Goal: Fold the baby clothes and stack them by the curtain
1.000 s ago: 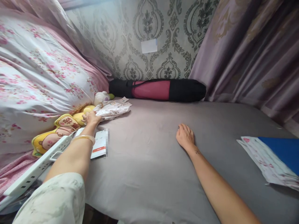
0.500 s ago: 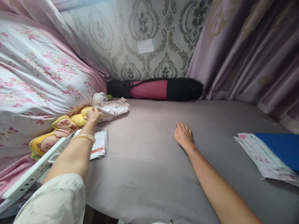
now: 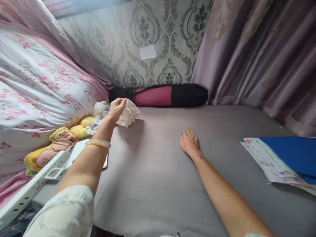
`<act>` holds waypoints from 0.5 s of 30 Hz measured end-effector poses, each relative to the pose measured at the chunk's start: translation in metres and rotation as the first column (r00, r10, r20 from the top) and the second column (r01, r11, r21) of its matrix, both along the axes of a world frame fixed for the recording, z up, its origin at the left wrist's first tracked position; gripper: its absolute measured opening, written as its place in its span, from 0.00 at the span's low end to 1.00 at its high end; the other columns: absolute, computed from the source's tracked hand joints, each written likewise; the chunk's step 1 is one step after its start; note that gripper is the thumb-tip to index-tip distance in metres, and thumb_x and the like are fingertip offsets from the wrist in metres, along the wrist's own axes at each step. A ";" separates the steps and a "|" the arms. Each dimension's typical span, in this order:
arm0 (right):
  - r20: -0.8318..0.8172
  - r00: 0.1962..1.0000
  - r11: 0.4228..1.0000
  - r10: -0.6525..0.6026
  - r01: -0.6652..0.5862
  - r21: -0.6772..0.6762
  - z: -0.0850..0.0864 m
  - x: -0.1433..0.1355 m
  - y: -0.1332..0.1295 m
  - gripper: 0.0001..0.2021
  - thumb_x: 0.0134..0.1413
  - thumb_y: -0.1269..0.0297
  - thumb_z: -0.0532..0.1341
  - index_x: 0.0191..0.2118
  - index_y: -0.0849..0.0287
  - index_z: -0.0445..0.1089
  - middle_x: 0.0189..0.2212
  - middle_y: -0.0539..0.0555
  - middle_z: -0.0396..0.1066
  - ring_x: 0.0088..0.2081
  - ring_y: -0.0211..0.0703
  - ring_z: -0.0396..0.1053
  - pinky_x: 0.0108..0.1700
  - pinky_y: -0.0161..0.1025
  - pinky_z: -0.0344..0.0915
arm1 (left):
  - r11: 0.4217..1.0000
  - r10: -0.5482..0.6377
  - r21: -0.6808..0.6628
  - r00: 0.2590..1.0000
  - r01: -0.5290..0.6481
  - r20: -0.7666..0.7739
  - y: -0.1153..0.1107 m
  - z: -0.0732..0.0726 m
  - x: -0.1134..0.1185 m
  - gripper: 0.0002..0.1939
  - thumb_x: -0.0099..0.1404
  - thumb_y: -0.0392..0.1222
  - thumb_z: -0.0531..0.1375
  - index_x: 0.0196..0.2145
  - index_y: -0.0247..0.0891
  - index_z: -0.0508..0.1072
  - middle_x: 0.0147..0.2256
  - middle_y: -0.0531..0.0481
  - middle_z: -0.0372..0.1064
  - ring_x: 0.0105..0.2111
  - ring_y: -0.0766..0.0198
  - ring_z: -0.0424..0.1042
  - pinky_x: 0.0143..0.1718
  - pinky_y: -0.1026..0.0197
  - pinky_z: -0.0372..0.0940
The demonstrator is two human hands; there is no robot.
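My left hand point(image 3: 118, 109) pinches a thin white cloth point(image 3: 130, 113) with a small print and holds it up above the grey sheet point(image 3: 153, 174). The cloth hangs in loose folds to the right of my fingers and casts a shadow below. Beside my left wrist, a pale cloth point(image 3: 95, 124) lies against the plush toys; whether it belongs to the held piece is hidden by my arm. My right hand point(image 3: 189, 141) rests palm down on the sheet, fingers slightly bent, with nothing visible in it.
Along the back wall lies a black and red rolled bag point(image 3: 153, 96). Yellow plush toys point(image 3: 79, 131), a white power strip point(image 3: 37, 182) and a partly covered tablet point(image 3: 105, 161) are at left. Folded clothes point(image 3: 265, 161) and a blue folded item point(image 3: 291, 154) lie at right.
My left hand has lifted the cloth off the sheet beside the toys and moved it up and to the right. My right hand stays resting on the sheet; the view has shifted slightly.
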State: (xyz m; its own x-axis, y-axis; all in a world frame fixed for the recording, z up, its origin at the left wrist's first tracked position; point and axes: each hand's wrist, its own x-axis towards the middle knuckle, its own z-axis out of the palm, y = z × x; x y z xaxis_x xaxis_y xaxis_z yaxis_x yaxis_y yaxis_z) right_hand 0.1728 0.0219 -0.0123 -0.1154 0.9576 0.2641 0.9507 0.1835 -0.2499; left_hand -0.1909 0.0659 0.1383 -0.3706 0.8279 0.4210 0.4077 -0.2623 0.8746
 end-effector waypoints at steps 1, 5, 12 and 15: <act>-0.002 1.000 1.000 0.002 -0.002 0.000 0.000 0.000 0.000 0.20 0.64 0.69 0.46 0.55 0.65 0.68 0.60 0.64 0.64 0.62 0.54 0.57 0.61 0.49 0.51 | 0.998 -0.061 0.000 0.998 0.061 0.017 0.000 0.003 0.011 0.17 0.57 0.55 0.62 0.31 0.37 0.70 0.24 0.55 0.64 0.23 0.68 0.61 0.24 0.66 0.57; -0.045 0.999 1.000 0.018 -0.018 0.004 0.000 0.003 0.000 0.19 0.64 0.69 0.48 0.54 0.64 0.69 0.59 0.64 0.65 0.61 0.53 0.58 0.60 0.49 0.52 | 0.967 -0.253 -0.007 0.965 0.254 0.062 -0.001 0.016 0.056 0.19 0.55 0.56 0.64 0.31 0.36 0.72 0.24 0.54 0.65 0.22 0.70 0.62 0.24 0.66 0.58; -0.447 0.873 0.973 0.198 -0.120 0.197 0.035 -0.005 -0.011 0.16 0.66 0.61 0.48 0.48 0.60 0.70 0.44 0.61 0.73 0.49 0.48 0.69 0.53 0.43 0.62 | 0.850 -0.519 -0.060 0.851 0.524 0.077 -0.016 0.033 0.131 0.18 0.57 0.55 0.64 0.31 0.36 0.72 0.23 0.55 0.64 0.21 0.72 0.61 0.22 0.68 0.55; -0.519 0.792 0.927 0.322 -0.153 0.342 0.054 -0.019 -0.026 0.16 0.62 0.54 0.54 0.48 0.59 0.68 0.42 0.59 0.72 0.46 0.48 0.68 0.51 0.43 0.63 | 0.811 -0.579 -0.053 0.813 0.582 0.066 -0.024 0.035 0.157 0.18 0.58 0.55 0.64 0.30 0.36 0.71 0.23 0.56 0.61 0.20 0.73 0.58 0.21 0.68 0.52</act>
State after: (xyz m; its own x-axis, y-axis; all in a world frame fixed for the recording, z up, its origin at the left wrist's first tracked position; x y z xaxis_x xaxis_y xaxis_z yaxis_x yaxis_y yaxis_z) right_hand 0.1535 -0.0046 0.0413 -0.0817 0.7999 0.5945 0.5773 0.5242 -0.6260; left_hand -0.0341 0.0419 0.1735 0.1709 0.9207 0.3508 0.1586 -0.3771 0.9125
